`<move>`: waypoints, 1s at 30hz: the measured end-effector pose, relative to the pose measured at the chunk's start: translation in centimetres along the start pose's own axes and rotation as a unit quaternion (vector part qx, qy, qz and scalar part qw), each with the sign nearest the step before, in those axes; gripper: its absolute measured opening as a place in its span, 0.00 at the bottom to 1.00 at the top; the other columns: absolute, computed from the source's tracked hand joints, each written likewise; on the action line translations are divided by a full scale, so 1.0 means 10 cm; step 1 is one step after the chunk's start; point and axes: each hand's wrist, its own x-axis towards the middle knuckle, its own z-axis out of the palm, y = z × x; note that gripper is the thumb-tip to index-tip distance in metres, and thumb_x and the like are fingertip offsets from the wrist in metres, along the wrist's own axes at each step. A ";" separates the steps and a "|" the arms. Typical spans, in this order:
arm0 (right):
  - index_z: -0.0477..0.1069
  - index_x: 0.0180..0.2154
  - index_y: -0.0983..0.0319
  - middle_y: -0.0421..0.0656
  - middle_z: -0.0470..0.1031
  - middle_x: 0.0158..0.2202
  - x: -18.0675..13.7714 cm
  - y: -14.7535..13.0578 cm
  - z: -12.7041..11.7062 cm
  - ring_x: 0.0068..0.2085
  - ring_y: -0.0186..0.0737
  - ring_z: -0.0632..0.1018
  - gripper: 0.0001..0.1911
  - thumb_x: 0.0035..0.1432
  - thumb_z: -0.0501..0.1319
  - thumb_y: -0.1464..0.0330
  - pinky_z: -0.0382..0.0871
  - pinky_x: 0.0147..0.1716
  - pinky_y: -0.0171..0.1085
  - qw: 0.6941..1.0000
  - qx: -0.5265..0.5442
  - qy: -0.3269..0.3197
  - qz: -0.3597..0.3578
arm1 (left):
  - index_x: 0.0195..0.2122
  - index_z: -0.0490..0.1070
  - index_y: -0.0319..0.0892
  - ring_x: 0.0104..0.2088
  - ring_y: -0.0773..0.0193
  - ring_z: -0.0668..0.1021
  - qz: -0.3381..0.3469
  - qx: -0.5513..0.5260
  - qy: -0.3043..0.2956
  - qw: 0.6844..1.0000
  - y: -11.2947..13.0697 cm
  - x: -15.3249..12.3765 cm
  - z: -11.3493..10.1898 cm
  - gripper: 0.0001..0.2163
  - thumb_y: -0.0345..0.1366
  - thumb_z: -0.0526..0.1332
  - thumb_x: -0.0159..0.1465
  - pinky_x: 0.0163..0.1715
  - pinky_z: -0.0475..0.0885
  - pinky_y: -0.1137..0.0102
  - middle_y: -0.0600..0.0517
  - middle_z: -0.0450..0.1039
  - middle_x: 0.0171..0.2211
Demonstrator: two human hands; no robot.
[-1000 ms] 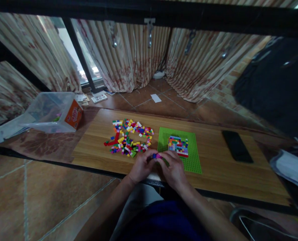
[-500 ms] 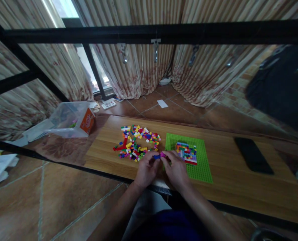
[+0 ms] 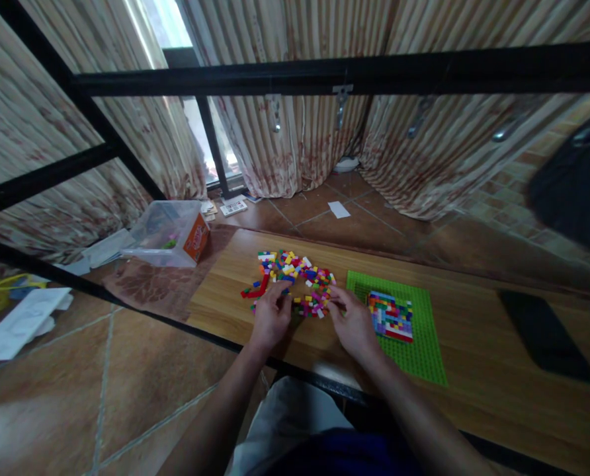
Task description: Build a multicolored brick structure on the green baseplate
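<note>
Loose toy building bricks (image 3: 305, 266) in many colours lie in a ring-shaped pile on the wooden table. My left hand (image 3: 271, 320) is over the pile's near left side, fingers curled and closed, with a blue brick (image 3: 288, 279) at the fingertips. At the pile's right edge my right hand (image 3: 353, 322) has thumb and fingers pinched together; what is between them is too small to make out. To its right a multicoloured brick build (image 3: 390, 316) sits on a green baseplate (image 3: 421, 354). A red brick piece (image 3: 262, 287) lies left of the pile.
A black phone-like slab (image 3: 547, 336) lies on the table's right part. Beyond the left end stands a clear plastic bin (image 3: 163, 228) with an orange label. A black metal bar (image 3: 295, 78) with hanging clips crosses above the table. Striped curtains (image 3: 319, 142) hang behind.
My hands have moved apart, from being together over the table to the pile of bricks. The pink brick no longer shows between them. The view has shifted left.
</note>
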 end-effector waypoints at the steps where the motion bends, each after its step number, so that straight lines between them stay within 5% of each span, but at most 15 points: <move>1: 0.72 0.48 0.61 0.47 0.77 0.42 0.03 0.01 -0.03 0.40 0.41 0.78 0.16 0.60 0.54 0.69 0.73 0.44 0.44 1.000 -0.013 0.004 -0.008 | 0.47 0.73 0.42 0.49 0.56 0.78 -0.001 0.003 0.006 1.000 -0.02 -0.03 -0.02 0.13 0.28 0.58 0.62 0.52 0.73 0.59 0.46 0.76 0.48; 6: 0.75 0.45 0.62 0.47 0.77 0.41 0.36 0.02 -0.06 0.40 0.42 0.77 0.14 0.62 0.54 0.68 0.71 0.44 0.42 0.993 -0.114 -0.022 -0.033 | 0.47 0.72 0.41 0.49 0.56 0.77 -0.008 0.023 0.045 0.999 -0.07 -0.20 -0.09 0.12 0.29 0.57 0.63 0.51 0.73 0.58 0.45 0.76 0.47; 12: 0.76 0.43 0.62 0.47 0.76 0.39 0.74 -0.04 0.23 0.44 0.44 0.75 0.11 0.60 0.59 0.68 0.66 0.48 0.41 0.968 -0.219 -0.089 -0.087 | 0.48 0.71 0.41 0.49 0.57 0.77 -0.007 0.030 0.053 0.998 -0.06 -0.27 -0.09 0.11 0.30 0.58 0.65 0.49 0.74 0.59 0.43 0.74 0.48; 22: 0.78 0.36 0.58 0.43 0.78 0.37 0.68 -0.12 0.31 0.41 0.40 0.76 0.08 0.61 0.59 0.68 0.67 0.44 0.39 0.965 -0.146 -0.171 -0.131 | 0.44 0.72 0.42 0.44 0.59 0.78 -0.009 -0.005 0.044 0.999 -0.03 -0.26 -0.08 0.08 0.30 0.58 0.64 0.46 0.74 0.62 0.45 0.75 0.44; 30: 0.77 0.37 0.59 0.47 0.76 0.39 0.86 -0.16 0.60 0.45 0.46 0.73 0.06 0.57 0.62 0.69 0.66 0.48 0.44 0.936 -0.234 -0.173 -0.196 | 0.43 0.72 0.42 0.43 0.60 0.78 -0.014 -0.019 0.055 0.998 -0.01 -0.26 -0.09 0.08 0.28 0.58 0.64 0.46 0.74 0.63 0.46 0.75 0.42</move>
